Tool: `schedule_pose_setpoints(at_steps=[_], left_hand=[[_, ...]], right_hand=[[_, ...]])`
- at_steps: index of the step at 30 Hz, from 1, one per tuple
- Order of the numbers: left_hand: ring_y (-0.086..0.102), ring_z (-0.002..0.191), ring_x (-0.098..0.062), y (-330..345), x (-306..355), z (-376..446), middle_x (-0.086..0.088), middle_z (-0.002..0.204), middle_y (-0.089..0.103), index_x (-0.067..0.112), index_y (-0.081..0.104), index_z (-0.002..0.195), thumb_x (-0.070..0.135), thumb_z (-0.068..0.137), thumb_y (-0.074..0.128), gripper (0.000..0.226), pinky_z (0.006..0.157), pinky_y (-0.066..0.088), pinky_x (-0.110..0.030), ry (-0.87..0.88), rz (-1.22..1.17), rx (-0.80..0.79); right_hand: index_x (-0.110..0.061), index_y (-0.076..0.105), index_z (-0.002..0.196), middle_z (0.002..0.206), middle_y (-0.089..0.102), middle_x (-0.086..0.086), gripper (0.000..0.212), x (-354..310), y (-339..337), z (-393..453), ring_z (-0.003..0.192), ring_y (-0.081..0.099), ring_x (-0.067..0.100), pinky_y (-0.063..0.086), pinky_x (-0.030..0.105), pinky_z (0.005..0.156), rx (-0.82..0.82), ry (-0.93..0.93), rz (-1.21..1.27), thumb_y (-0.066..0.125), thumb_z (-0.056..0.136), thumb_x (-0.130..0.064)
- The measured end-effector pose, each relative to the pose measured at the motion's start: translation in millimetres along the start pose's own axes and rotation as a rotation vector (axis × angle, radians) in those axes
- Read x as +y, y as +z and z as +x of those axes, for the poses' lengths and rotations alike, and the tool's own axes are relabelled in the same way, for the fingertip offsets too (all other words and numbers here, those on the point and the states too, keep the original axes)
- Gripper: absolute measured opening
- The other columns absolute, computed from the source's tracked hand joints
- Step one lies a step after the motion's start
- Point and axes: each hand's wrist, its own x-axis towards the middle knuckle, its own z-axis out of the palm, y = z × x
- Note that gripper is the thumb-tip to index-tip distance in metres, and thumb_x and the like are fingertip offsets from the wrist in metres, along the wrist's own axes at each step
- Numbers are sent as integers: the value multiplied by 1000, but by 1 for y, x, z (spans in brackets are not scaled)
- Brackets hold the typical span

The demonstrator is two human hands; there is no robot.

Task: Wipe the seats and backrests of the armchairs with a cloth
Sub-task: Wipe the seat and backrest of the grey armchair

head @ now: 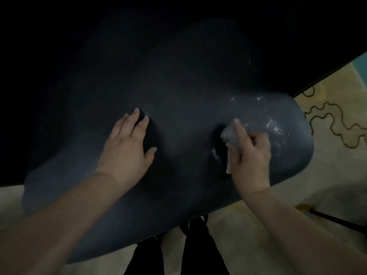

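Seat (178, 116) of the dark armchair fills most of the view, its long axis running from near left to far right, with the backrest rising into shadow on the far side. Pale carpet (337, 126) with a dark wavy line pattern shows at the right and near edges. Whitish specks (274, 126) lie on the right part of the seat, just right of the right hand (250, 153), so that hand is the nearer one to them. The left hand (127, 143) lies flat on the seat, fingers spread, bracing. The right hand grips the grey cloth (228, 133) bunched against the seat, index finger stretched forward. No brand, label or writing can be read.
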Motion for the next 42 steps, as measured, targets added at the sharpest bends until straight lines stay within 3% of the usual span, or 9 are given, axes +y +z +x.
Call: schedule_pose_setpoints(at_steps=[9, 14, 19, 22, 26, 31, 35, 39, 42], left_hand=[[7, 146, -22, 1, -12, -17, 0, 161, 8, 21, 23, 151, 37, 89, 60, 75, 118, 17, -39, 32, 17, -30], [11, 145, -23, 3, -23, -29, -1, 160, 12, 21, 28, 150, 34, 87, 64, 73, 115, 24, -43, 53, 22, -28], [12, 145, -24, 7, -29, -38, -2, 160, 14, 20, 29, 149, 33, 87, 63, 72, 115, 25, -45, 71, 25, -14], [12, 145, -25, 8, -34, -42, -2, 160, 14, 21, 29, 150, 33, 88, 62, 71, 117, 23, -44, 71, 8, -14], [12, 145, -24, 6, -47, -50, -2, 159, 15, 20, 30, 149, 32, 88, 62, 70, 116, 21, -41, 65, 3, 2], [14, 145, -24, 5, -62, -60, -4, 159, 17, 19, 32, 148, 30, 87, 64, 70, 116, 18, -38, 62, 27, 14], [13, 145, -25, 5, -68, -62, -4, 160, 16, 19, 33, 148, 27, 87, 64, 69, 114, 13, -33, 51, 18, 13], [16, 144, -26, 5, -73, -63, -6, 159, 19, 18, 35, 147, 26, 87, 64, 67, 114, 12, -32, 70, 24, 28], [15, 144, -25, 7, -75, -63, -4, 159, 18, 20, 35, 147, 26, 87, 63, 66, 113, 18, -37, 56, 7, 44]], right_hand=[[-15, 52, 137, 107, 51, 19, 61, -45, 29, -28, 93, 51, 36, 47, 47, 82, -109, -117, 69, 69, 81, 1], [-33, 51, 132, 117, 51, 15, 41, -13, 25, -17, 101, 48, 28, 44, 41, 85, 24, 56, -35, 50, 91, -27], [-42, 62, 99, 92, 60, 6, 11, -65, 48, -64, 81, 60, 24, 54, 46, 72, -79, -67, 6, 64, 88, -45], [-25, 50, 133, 109, 50, 16, 54, -66, 45, -72, 95, 52, 34, 49, 50, 80, -113, -194, 42, 61, 85, -2], [-14, 53, 136, 111, 51, 23, 51, -43, 28, -54, 97, 50, 40, 46, 55, 85, 91, 121, 24, 61, 87, -1], [-22, 55, 131, 114, 48, 6, 42, -94, 59, -85, 102, 41, 18, 43, 41, 89, -135, 27, 130, 53, 90, -13], [-25, 50, 135, 109, 41, 4, 71, -129, 78, -100, 91, 43, 23, 42, 37, 75, -165, -271, 120, 67, 69, -9], [-39, 61, 88, 90, 58, 2, 15, -69, 69, -64, 83, 58, 22, 53, 50, 75, 12, -112, -86, 62, 85, -54], [-52, 55, 89, 98, 49, -6, 5, -39, 52, -43, 87, 49, -7, 49, 24, 80, 101, 30, -84, 55, 87, -56]])
